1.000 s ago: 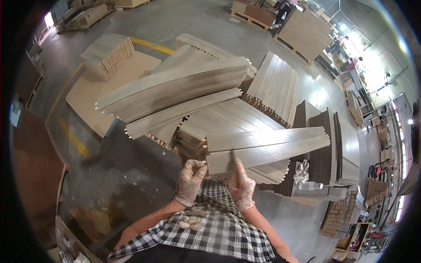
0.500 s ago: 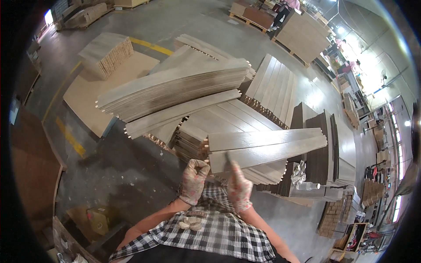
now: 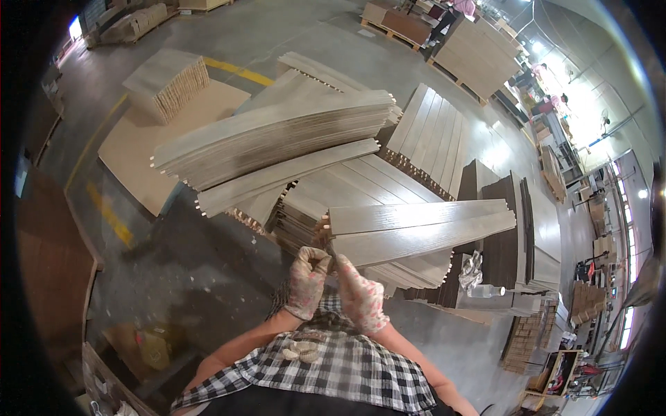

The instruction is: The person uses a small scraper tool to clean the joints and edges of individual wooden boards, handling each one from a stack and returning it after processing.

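step: both gloved hands gripping near end of long grey wooden planks (image 3: 423, 232) | left hand (image 3: 307, 281) fingers curled on planks | right hand (image 3: 361, 299) fingers closed on them (partly hidden) | planks atop grey plank stack (image 3: 361, 184) | next: needs steady two-handed support, judged

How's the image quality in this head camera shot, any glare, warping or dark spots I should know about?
Head view: strong fisheye bend, so the long planks curve toward the rim; black vignette fills the corners. Bright glare washes out the upper right by the windows. The floor at lower left lies in shadow. The gloved left hand and right hand are sharp enough, with little blur.
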A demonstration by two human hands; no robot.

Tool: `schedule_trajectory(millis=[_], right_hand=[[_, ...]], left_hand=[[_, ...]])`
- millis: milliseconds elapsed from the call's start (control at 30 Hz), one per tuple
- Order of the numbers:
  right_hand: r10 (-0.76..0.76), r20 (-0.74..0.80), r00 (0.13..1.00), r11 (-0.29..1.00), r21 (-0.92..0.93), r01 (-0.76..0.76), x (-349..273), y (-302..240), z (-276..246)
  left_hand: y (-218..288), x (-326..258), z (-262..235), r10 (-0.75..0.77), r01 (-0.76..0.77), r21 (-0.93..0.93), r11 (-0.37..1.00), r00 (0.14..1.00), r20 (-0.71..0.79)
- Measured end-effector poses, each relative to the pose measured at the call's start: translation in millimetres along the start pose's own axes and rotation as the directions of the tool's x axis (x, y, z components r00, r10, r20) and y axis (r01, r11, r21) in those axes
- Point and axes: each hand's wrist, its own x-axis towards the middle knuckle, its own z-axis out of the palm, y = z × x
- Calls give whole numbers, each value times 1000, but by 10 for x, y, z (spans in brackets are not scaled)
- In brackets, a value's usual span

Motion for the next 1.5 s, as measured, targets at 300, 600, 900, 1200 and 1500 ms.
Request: schedule_trajectory(millis=[300,600,900,1200,1500], right_hand=[[132,-144,981,976,192,-104,-43,51,-81],[477,-195,857,829,426,-364,-54,700,-633],[254,-274,928,965,131,-226,65,486,-421],[328,-73,942,915,272,-298,29,486,-639],[380,-390,839,925,161,-344,187,946,-831]], left_hand=[[73,-12,-11,59,-64,53,997,994,97],[464,317,309,439,-687,661,301,715,543],[278,436,576,352,-749,620,235,660,664],[307,432,607,365,-748,597,289,663,654],[315,503,821,294,-719,652,242,694,657]])
